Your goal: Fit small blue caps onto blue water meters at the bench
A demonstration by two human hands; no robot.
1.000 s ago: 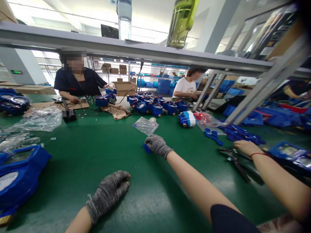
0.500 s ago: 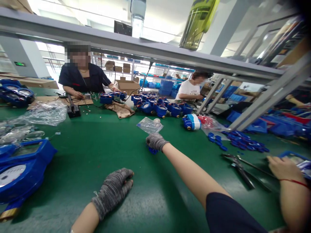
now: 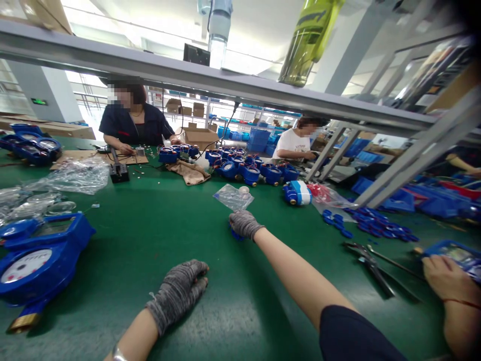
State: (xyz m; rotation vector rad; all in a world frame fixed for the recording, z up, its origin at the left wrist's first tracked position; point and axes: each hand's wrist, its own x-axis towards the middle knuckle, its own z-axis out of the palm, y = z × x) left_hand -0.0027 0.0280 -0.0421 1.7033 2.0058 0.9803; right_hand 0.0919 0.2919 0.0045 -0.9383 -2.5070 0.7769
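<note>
Both my hands wear grey knit gloves. My right hand [image 3: 243,223] reaches far out over the green table [image 3: 150,240], its fingers curled over a small blue part [image 3: 235,234] that shows only at its edge. Just beyond it lies a clear plastic bag [image 3: 233,196] with a small white piece. My left hand [image 3: 179,291] rests on the table close to me, fingers loosely curled under, with nothing in it.
A large blue water meter [image 3: 35,258] lies at the left edge. Several blue meters [image 3: 244,170] line the far side near two seated people. Loose blue caps [image 3: 370,223], pliers [image 3: 370,260] and a co-worker's bare hand [image 3: 447,278] on a meter are at the right.
My right hand stays on the blue part. The co-worker's hand at the right has drawn back from the pliers to a blue meter. The view has shifted slightly.
</note>
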